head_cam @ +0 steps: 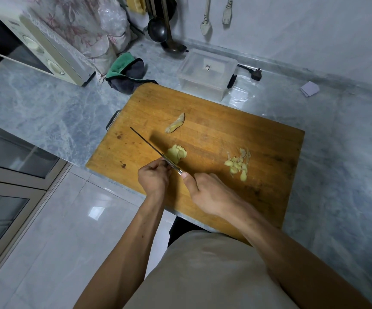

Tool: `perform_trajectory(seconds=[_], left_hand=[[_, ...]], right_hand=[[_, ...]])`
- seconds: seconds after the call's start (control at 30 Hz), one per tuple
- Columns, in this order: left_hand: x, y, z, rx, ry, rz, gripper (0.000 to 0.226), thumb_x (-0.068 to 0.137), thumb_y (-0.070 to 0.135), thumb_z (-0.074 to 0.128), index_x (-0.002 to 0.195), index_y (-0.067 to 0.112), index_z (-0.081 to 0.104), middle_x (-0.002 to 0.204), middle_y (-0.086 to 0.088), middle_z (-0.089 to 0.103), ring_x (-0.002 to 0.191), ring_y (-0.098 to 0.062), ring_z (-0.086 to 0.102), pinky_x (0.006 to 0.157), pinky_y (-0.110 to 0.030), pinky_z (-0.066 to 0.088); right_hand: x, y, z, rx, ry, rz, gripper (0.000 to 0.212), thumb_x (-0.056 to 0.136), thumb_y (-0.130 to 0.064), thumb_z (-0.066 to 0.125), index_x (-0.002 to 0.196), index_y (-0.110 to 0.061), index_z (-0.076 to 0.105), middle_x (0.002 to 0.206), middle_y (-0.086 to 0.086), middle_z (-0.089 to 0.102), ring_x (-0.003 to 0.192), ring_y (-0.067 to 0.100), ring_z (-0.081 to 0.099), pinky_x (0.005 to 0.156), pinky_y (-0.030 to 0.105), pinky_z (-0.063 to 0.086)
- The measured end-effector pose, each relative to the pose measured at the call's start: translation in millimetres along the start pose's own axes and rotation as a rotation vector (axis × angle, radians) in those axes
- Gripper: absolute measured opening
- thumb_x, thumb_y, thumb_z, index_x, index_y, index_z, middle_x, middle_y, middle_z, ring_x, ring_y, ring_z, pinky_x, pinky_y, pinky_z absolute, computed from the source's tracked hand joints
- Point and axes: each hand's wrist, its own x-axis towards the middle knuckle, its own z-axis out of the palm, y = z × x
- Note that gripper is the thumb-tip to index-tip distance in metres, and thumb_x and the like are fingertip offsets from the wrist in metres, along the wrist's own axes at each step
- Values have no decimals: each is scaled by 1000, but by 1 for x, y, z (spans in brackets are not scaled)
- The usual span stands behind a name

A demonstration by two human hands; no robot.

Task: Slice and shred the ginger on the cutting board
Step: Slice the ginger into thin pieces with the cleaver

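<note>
no legible writing. knife (149,146) blade runs diagonal, tip far-left; right hand (205,190) grips its handle. left hand (155,177) pinches ginger stack (176,154) mid cutting board (214,139) on surface (46,112).

Board's (258,139) right half bare — seemingly.

cutting board (225,130) orange-brown wood | ginger (177,153) pale yellow | countertop (46,112) grey-blue marbled | cloth (122,63) green
</note>
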Motion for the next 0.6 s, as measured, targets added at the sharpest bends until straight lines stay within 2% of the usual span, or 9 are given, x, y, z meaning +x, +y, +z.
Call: perform_trajectory(seconds=[0.13, 0.23, 0.33, 0.4, 0.47, 0.53, 0.6], left_hand=[[1, -2, 0, 38, 1, 28, 26, 91, -9, 51, 86, -2, 76, 60, 7, 68, 52, -2, 63, 63, -24, 59], [3, -5, -1, 105, 1, 78, 25, 88, -7, 54, 88, 0, 78, 70, -1, 72, 62, -11, 65, 71, -31, 58], [7, -8, -3, 102, -1, 78, 23, 88, -6, 56, 90, 0, 78, 78, -6, 74, 72, -18, 68, 75, -34, 59], [7, -9, -3, 111, 2, 84, 22, 87, -5, 58, 90, 1, 78, 80, -7, 75, 72, -17, 68, 74, -33, 58], [5, -8, -3, 119, 9, 91, 22, 88, -4, 57, 90, 1, 78, 79, -5, 74, 68, -13, 66, 70, -27, 56], [4, -8, -2, 136, 19, 102, 23, 89, -4, 55, 90, 1, 77, 81, -7, 74, 66, -9, 64, 65, -20, 52], [5, -7, -1, 142, 19, 99, 24, 88, -4, 54, 92, 0, 77, 87, -10, 75, 74, -15, 67, 72, -23, 54]], right_hand=[[1, 0, 3, 7, 4, 6, 58, 104, -61, 20, 79, -19, 51, 91, 9, 60, 79, 26, 60, 64, 39, 48], [2, -2, 4, 15, -1, 22, 61, 105, -60, 21, 89, -13, 57, 95, 10, 60, 83, 27, 61, 68, 41, 51], [3, -2, 6, 22, -5, 29, 60, 105, -60, 21, 90, -15, 56, 99, 12, 60, 84, 27, 61, 68, 40, 51], [4, -1, 7, 37, -8, 26, 58, 105, -60, 21, 88, -16, 55, 99, 12, 59, 83, 25, 59, 67, 37, 47], [6, -4, 8, 59, -26, 46, 57, 105, -58, 21, 93, -15, 56, 102, 9, 56, 88, 23, 57, 73, 37, 48], [12, -6, 7, 54, -41, 70, 58, 105, -59, 20, 96, -14, 56, 111, 13, 56, 101, 30, 58, 84, 42, 50], [17, -9, 8, 44, -34, 86, 56, 104, -61, 19, 92, -18, 52, 119, 18, 57, 108, 36, 58, 88, 44, 50]])
